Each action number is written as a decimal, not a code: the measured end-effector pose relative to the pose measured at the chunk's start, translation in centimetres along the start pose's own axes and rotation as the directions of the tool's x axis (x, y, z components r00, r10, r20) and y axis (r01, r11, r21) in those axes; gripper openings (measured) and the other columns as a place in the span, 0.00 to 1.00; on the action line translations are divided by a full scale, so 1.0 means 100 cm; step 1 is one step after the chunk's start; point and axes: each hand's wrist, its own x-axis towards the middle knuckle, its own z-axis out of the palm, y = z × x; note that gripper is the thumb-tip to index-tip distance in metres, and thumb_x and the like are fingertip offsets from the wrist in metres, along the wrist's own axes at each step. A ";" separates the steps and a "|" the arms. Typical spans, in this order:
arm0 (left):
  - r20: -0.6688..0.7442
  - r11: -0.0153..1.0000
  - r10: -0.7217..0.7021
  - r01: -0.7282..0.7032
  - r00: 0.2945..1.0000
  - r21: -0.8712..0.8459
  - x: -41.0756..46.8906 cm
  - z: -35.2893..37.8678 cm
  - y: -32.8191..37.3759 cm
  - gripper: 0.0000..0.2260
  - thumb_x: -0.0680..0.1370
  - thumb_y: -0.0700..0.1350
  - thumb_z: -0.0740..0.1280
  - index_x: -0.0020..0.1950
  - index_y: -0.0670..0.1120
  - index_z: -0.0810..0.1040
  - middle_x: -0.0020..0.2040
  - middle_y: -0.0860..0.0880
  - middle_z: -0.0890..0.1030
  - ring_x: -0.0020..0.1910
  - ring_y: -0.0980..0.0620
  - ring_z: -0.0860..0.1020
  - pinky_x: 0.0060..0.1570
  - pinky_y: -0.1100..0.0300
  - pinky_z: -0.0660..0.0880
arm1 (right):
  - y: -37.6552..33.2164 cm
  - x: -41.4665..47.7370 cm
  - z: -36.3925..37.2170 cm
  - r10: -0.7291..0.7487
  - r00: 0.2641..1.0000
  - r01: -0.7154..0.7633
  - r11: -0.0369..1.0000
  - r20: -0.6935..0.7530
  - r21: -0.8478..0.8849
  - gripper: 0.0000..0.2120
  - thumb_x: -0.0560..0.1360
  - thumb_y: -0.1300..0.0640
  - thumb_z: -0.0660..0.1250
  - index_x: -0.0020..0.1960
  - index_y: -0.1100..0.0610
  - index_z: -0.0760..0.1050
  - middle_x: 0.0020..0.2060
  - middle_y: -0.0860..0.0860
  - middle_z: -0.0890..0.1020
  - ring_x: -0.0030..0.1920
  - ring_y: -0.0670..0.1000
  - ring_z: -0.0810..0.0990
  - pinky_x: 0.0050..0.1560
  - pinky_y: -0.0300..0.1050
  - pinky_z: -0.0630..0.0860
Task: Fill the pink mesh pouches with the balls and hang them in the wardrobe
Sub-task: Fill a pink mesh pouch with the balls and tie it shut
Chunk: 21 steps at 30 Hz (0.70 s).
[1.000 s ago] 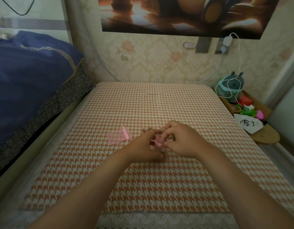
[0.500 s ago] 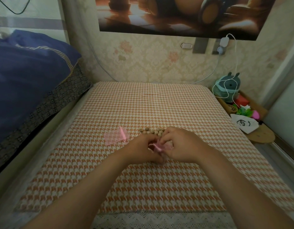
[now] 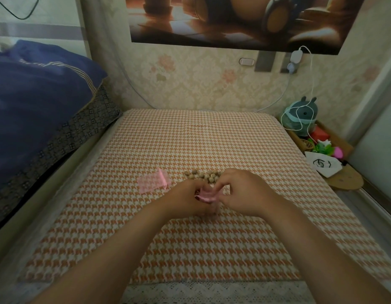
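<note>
A small pink mesh pouch (image 3: pixel 205 195) sits between my two hands over the orange houndstooth cloth (image 3: pixel 190 139). My left hand (image 3: pixel 185 199) pinches its left side and my right hand (image 3: pixel 240 191) pinches its right side at the mouth. Just beyond my fingers lies a heap of several small beige balls (image 3: pixel 204 176). A second pink mesh pouch (image 3: pixel 153 182) lies flat on the cloth to the left of my hands. Most of the held pouch is hidden by my fingers.
A blue quilt (image 3: pixel 36 102) on a bed borders the cloth on the left. At the right stands a low shelf with a plush toy (image 3: pixel 301 116), a white cable (image 3: pixel 308 88), a white bag (image 3: pixel 323 166) and bright toys. The papered wall is behind.
Both hands have drawn back toward me and apart a little, uncovering the heap of balls. The pouch's pink mouth shows more between the fingers.
</note>
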 end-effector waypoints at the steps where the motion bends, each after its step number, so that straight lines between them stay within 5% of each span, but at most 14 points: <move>1: 0.003 1.000 0.001 -0.001 1.000 0.000 0.000 -0.001 -0.001 0.12 0.70 0.50 0.77 0.52 0.52 0.82 0.46 0.56 0.83 0.43 0.59 0.80 0.44 0.62 0.78 | 0.000 0.000 0.000 -0.013 1.000 0.013 1.000 0.008 0.006 0.05 0.77 0.47 0.70 0.51 0.41 0.84 0.53 0.39 0.78 0.42 0.37 0.72 0.45 0.42 0.74; 5: 0.030 0.999 0.037 -0.037 0.999 -0.011 0.000 -0.003 0.000 0.13 0.68 0.50 0.79 0.50 0.53 0.81 0.45 0.54 0.83 0.45 0.54 0.81 0.46 0.54 0.79 | 0.000 0.000 0.006 -0.038 0.988 0.028 0.997 0.149 0.071 0.11 0.78 0.51 0.68 0.58 0.41 0.84 0.58 0.40 0.78 0.48 0.42 0.75 0.53 0.48 0.78; 8: 0.027 0.999 0.039 -0.038 0.999 -0.037 0.001 -0.002 0.000 0.13 0.68 0.49 0.79 0.48 0.56 0.79 0.44 0.55 0.83 0.43 0.55 0.81 0.48 0.51 0.79 | 0.000 0.002 0.005 -0.024 0.994 0.017 0.998 0.103 0.065 0.10 0.78 0.50 0.69 0.58 0.42 0.84 0.56 0.41 0.79 0.47 0.43 0.75 0.51 0.48 0.78; 14: -0.021 0.997 0.077 -0.078 0.997 -0.005 -0.005 -0.008 0.005 0.22 0.69 0.52 0.78 0.57 0.57 0.72 0.49 0.53 0.82 0.37 0.64 0.77 0.40 0.63 0.77 | 0.001 0.002 0.005 0.017 0.990 -0.021 0.999 0.138 0.024 0.09 0.78 0.45 0.67 0.56 0.39 0.84 0.53 0.41 0.81 0.48 0.47 0.80 0.49 0.52 0.80; 18: -0.083 0.994 0.102 -0.099 0.991 0.044 -0.007 -0.013 0.019 0.04 0.77 0.51 0.70 0.47 0.51 0.81 0.44 0.54 0.82 0.39 0.61 0.78 0.41 0.60 0.75 | 0.000 0.002 0.002 0.012 0.989 -0.019 0.999 0.149 0.045 0.11 0.78 0.49 0.65 0.55 0.44 0.84 0.52 0.42 0.81 0.49 0.49 0.79 0.50 0.54 0.80; 21: -0.146 0.991 0.052 -0.033 0.988 0.130 -0.006 -0.014 0.025 0.12 0.78 0.52 0.68 0.42 0.46 0.85 0.35 0.51 0.82 0.31 0.57 0.76 0.32 0.61 0.71 | 0.002 0.004 -0.004 0.058 0.990 -0.074 0.990 0.129 0.124 0.16 0.77 0.59 0.64 0.56 0.44 0.84 0.49 0.42 0.83 0.39 0.51 0.81 0.39 0.54 0.81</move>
